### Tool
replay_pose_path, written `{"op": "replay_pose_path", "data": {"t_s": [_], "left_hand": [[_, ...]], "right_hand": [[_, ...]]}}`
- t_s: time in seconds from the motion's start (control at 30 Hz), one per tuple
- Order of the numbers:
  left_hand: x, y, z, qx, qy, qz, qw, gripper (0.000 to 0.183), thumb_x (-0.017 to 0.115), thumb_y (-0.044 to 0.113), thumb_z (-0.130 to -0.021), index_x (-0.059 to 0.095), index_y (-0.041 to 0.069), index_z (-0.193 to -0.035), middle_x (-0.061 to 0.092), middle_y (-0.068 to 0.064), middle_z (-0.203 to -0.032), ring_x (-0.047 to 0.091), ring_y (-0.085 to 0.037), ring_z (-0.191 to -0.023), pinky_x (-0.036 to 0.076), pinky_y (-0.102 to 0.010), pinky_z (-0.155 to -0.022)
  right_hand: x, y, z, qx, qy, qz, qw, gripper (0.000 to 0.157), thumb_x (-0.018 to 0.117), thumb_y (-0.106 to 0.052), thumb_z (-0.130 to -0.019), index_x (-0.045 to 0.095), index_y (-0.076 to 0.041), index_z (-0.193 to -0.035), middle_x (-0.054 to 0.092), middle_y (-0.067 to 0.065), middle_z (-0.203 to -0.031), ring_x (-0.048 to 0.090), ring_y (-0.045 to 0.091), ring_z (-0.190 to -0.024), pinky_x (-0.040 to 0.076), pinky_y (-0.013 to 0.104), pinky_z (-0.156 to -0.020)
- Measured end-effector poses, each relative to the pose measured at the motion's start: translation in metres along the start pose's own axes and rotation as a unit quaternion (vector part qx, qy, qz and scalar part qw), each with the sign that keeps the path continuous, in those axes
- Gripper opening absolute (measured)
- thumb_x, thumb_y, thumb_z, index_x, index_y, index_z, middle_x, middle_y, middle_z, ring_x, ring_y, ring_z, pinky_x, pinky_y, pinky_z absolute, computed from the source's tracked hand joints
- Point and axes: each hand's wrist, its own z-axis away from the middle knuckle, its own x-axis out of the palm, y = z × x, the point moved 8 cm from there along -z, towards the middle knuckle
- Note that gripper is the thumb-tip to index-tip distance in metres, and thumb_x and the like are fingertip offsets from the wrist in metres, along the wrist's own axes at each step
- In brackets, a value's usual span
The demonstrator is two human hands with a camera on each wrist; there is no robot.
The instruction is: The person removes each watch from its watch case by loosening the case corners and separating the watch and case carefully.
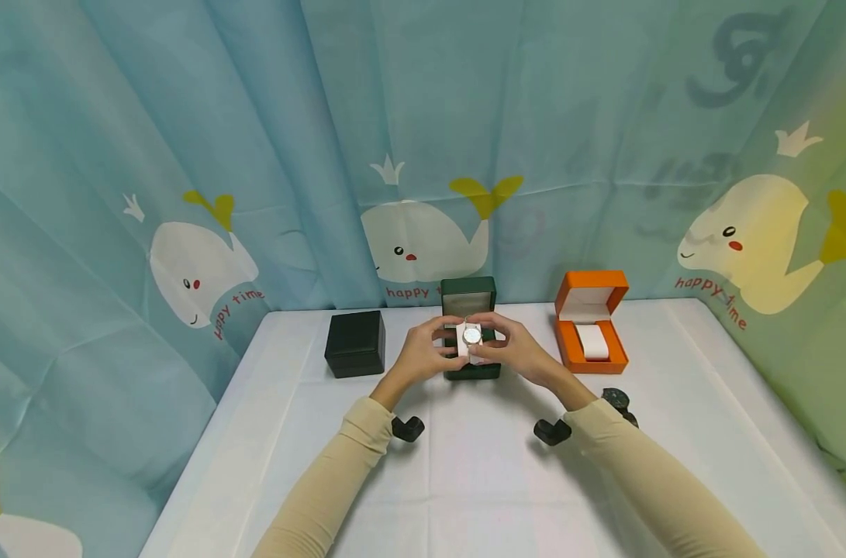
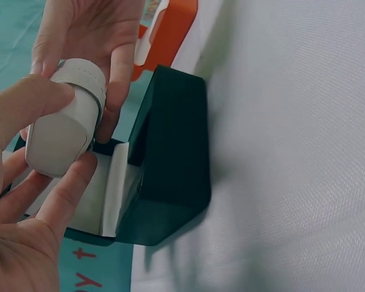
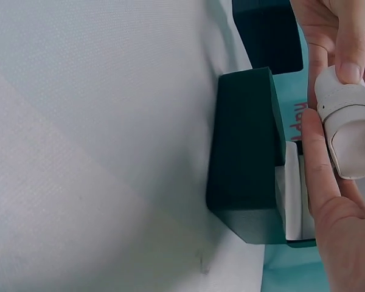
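We count three boxes, two watches and two white cushions here. Both hands are on the silver-cased watch (image 1: 472,335) and its cushion (image 2: 56,145): left hand (image 1: 421,355) and right hand (image 1: 519,350) each pinch it from their own side, fingers parted about as wide as the cushion. So that watch sits right between the fingers, above the open green box (image 1: 473,373).

Left of the left fingers we've got the closed black box (image 1: 355,345); right of the right fingers, the open orange box (image 1: 568,345) with the second cushion (image 1: 593,342). The black watch (image 1: 615,399) lies on the desk (image 1: 478,496) behind the right fingers, partly covered by the sleeve (image 1: 590,426). The curtain (image 1: 562,155) beyond the fingers reads "happy time"; the dial's too small for us to read.
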Motion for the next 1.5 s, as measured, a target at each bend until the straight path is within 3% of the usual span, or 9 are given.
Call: {"op": "replay_pose_path", "data": {"t_s": [0.27,0.63,0.97,1.3,1.5], "left_hand": [[-0.001,0.002,0.003,0.002,0.007,-0.001,1.0,0.063,0.086,0.004,-0.08,0.061,0.009,-0.138,0.058,-0.016,-0.138,0.068,-0.04,-0.112,0.061,-0.03,-0.082],[0.001,0.0,0.003,0.017,0.014,0.002,0.9998,0.064,0.087,0.002,-0.079,0.061,0.007,-0.137,0.059,-0.015,-0.137,0.068,-0.04,-0.112,0.061,-0.038,-0.084],[0.007,0.011,0.005,0.076,0.023,-0.05,0.9956,0.065,0.087,0.0,-0.078,0.059,0.0,-0.137,0.059,-0.018,-0.138,0.067,-0.039,-0.112,0.061,-0.039,-0.084],[0.007,0.012,0.007,0.081,0.03,-0.034,0.9957,0.064,0.087,0.001,-0.079,0.061,0.002,-0.137,0.059,-0.017,-0.139,0.066,-0.039,-0.117,0.061,-0.034,-0.084],[0.009,0.01,0.008,0.074,0.018,-0.012,0.997,0.065,0.088,0.0,-0.078,0.06,0.003,-0.137,0.058,-0.016,-0.139,0.066,-0.037,-0.117,0.06,-0.031,-0.084]], "right_hand": [[0.002,0.002,0.0,0.003,-0.001,-0.014,1.0,0.052,0.075,-0.01,-0.095,0.055,-0.01,-0.143,0.049,0.021,-0.142,0.069,0.036,-0.105,0.06,0.045,-0.086],[0.002,0.002,0.001,0.006,0.003,-0.02,1.0,0.054,0.075,-0.011,-0.095,0.055,-0.01,-0.145,0.05,0.02,-0.141,0.071,0.034,-0.104,0.06,0.046,-0.085],[-0.005,0.006,0.001,0.033,0.017,-0.041,0.998,0.052,0.075,-0.009,-0.094,0.057,-0.009,-0.143,0.05,0.024,-0.139,0.062,0.038,-0.112,0.06,0.052,-0.081],[-0.006,0.008,0.002,0.048,0.011,-0.063,0.997,0.05,0.072,-0.01,-0.097,0.055,-0.009,-0.144,0.048,0.023,-0.14,0.06,0.036,-0.115,0.06,0.054,-0.084],[-0.006,0.011,0.003,0.05,0.011,-0.064,0.997,0.05,0.073,-0.012,-0.097,0.054,-0.008,-0.144,0.049,0.022,-0.138,0.058,0.037,-0.115,0.06,0.053,-0.084]]}}
